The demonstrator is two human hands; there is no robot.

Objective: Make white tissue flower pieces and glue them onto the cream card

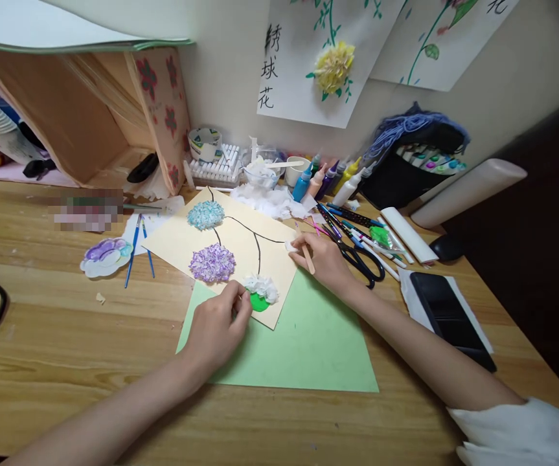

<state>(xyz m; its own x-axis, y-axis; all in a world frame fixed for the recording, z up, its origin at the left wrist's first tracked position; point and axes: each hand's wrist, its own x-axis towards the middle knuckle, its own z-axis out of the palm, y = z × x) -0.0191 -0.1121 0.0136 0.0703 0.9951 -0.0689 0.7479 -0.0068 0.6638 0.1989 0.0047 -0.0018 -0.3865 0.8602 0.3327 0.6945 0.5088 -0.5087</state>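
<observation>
My left hand (218, 327) is closed in a pinch at the left edge of a green circle (260, 302) on the cream sheet. What its fingertips hold, if anything, is hidden. White ruffled pieces (262, 286) cover the upper part of that circle. My right hand (325, 260) grips a wooden craft stick (309, 259) by the sheet's right corner, with a small white bit (289, 246) at its fingertips. Black drawn stems run across the cream sheet (240, 243), which also bears a blue ruffled flower (205, 214) and a purple one (212, 262).
Green paper (298, 356) lies under the cream sheet. Black-handled scissors (364, 265) and several pens lie to the right. Behind stand paint bottles (301, 185) and a bowl of white paste (261, 172). A paint palette (106, 257) and brushes (134, 251) are at left.
</observation>
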